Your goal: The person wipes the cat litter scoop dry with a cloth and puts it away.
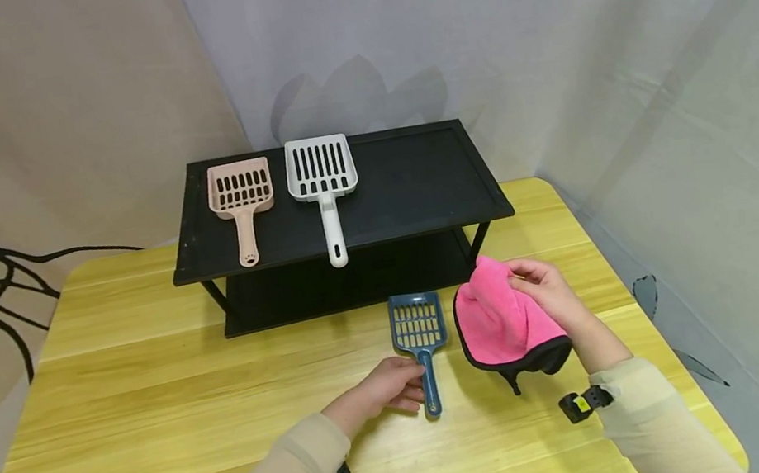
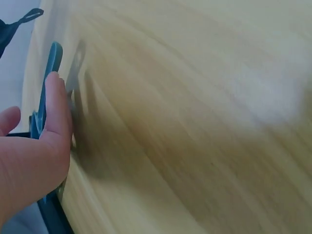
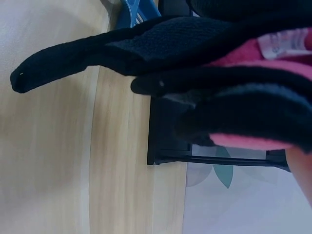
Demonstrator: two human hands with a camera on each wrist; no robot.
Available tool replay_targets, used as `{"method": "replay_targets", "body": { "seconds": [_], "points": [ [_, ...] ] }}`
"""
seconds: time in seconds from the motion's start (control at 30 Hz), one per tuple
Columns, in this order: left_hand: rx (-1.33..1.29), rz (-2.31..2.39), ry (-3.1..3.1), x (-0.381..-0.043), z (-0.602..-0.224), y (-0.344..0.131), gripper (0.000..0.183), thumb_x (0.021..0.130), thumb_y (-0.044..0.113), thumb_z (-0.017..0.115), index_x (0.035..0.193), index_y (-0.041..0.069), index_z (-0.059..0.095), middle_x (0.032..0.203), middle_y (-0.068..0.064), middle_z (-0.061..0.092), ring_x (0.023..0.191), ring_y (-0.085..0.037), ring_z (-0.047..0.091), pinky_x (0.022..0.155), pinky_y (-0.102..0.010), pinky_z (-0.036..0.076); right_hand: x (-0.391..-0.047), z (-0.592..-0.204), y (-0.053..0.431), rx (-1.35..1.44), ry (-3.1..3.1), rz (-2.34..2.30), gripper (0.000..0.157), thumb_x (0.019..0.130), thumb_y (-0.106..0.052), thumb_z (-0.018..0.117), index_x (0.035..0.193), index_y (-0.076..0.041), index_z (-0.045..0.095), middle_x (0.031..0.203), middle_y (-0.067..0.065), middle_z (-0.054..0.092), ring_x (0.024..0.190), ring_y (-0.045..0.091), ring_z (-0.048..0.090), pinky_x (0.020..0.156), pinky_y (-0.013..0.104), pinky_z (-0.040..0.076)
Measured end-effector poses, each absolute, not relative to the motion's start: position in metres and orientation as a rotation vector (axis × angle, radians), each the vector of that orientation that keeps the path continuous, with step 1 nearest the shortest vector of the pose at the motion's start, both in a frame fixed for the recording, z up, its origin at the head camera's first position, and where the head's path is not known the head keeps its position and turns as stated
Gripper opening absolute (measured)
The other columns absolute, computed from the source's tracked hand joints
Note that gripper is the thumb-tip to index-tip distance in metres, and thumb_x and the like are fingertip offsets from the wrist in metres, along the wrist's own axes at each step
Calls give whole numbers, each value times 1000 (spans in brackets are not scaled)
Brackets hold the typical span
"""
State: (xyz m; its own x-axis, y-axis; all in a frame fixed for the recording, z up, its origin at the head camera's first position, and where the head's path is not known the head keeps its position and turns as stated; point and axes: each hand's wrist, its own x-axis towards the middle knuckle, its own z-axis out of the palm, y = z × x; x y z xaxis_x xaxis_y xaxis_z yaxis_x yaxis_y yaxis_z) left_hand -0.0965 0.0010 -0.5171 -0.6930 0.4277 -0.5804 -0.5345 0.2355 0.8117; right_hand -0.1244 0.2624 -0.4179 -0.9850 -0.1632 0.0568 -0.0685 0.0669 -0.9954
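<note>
A blue litter scoop (image 1: 421, 338) lies on the table with its slotted head toward the stand. My left hand (image 1: 393, 386) is at the left side of its handle, fingertips at the handle. In the left wrist view the fingers are nearly straight along the handle (image 2: 55, 53), and the thumb stands apart. My right hand (image 1: 546, 288) pinches the upper part of a pink towel (image 1: 498, 317) with black edging and holds it bunched, just right of the scoop. The towel's dark underside (image 3: 180, 39) hides most of the right hand in the right wrist view.
A two-level black stand (image 1: 415, 180) spans the table's back. On its top lie a pink litter scoop (image 1: 241, 201) and a white litter scoop (image 1: 323, 179), handles toward me. The wooden table (image 1: 157, 441) extends left; a printed curtain (image 1: 391, 34) hangs behind.
</note>
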Motion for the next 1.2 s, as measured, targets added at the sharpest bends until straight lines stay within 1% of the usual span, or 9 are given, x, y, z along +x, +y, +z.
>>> {"method": "replay_targets", "body": {
  "seconds": [0.1, 0.17, 0.33, 0.4, 0.43, 0.57, 0.63, 0.9, 1.2],
  "points": [
    [-114, 1571, 1756, -95, -518, 1, 36, 96, 17, 49, 121, -9, 51, 87, -10, 65, 68, -11, 61, 66, -34, 57, -125, -419, 262, -261, 2246, -2090, 52, 91, 9, 47, 88, -39, 68, 91, -21, 64, 84, -5, 58, 74, 10, 47],
    [-130, 1563, 1809, -94, -517, -1, 35, 95, 17, 51, 120, -7, 52, 85, -9, 63, 67, -11, 60, 63, -32, 56, -125, -420, 262, -279, 2245, -2094, 53, 91, 9, 48, 88, -39, 68, 91, -21, 64, 84, -5, 58, 74, 10, 47],
    [-160, 1605, 1883, -96, -513, -9, 32, 95, 12, 48, 121, -7, 48, 94, -16, 58, 62, -13, 54, 55, -28, 53, -125, -420, 261, -304, 2205, -2118, 51, 90, 9, 49, 89, -37, 69, 92, -21, 65, 86, -5, 59, 75, 10, 47],
    [-167, 1617, 1893, -99, -511, -14, 33, 96, 10, 46, 125, -7, 46, 90, -15, 56, 59, -11, 52, 52, -25, 51, -125, -420, 261, -286, 2181, -2122, 48, 90, 9, 49, 89, -36, 69, 93, -19, 66, 86, -4, 59, 74, 11, 48],
    [-171, 1622, 1898, -100, -508, -17, 34, 97, 9, 45, 127, -7, 45, 88, -13, 55, 58, -10, 49, 51, -24, 49, -125, -420, 260, -270, 2179, -2112, 47, 90, 7, 50, 89, -36, 69, 93, -19, 66, 86, -3, 59, 74, 11, 48],
    [-163, 1598, 1935, -107, -500, -29, 36, 99, 8, 41, 131, -5, 46, 75, -5, 47, 53, -8, 37, 49, -22, 31, -125, -421, 259, -211, 2186, -2054, 41, 92, 1, 53, 89, -36, 69, 92, -18, 66, 84, -1, 58, 73, 13, 49],
    [-159, 1607, 1928, -110, -496, -36, 35, 99, 8, 40, 131, -5, 46, 76, -4, 46, 54, -9, 33, 50, -22, 27, -125, -421, 259, -212, 2189, -2039, 39, 92, 0, 53, 90, -36, 69, 92, -18, 65, 83, 0, 58, 73, 14, 50],
    [-88, 1595, 1898, -118, -480, -59, 38, 97, 8, 44, 134, -3, 46, 86, -6, 55, 55, -9, 33, 50, -21, 28, -126, -426, 259, -224, 2136, -2136, 38, 91, 3, 54, 90, -32, 70, 89, -14, 67, 77, 2, 59, 69, 15, 51],
    [20, 1554, 1919, -123, -465, -78, 34, 98, 9, 44, 129, -4, 51, 80, -1, 59, 51, -6, 35, 49, -20, 30, -128, -427, 251, -120, 2257, -2088, 38, 88, 2, 59, 85, -34, 69, 86, -16, 66, 74, 1, 59, 66, 14, 51]
  ]
}}
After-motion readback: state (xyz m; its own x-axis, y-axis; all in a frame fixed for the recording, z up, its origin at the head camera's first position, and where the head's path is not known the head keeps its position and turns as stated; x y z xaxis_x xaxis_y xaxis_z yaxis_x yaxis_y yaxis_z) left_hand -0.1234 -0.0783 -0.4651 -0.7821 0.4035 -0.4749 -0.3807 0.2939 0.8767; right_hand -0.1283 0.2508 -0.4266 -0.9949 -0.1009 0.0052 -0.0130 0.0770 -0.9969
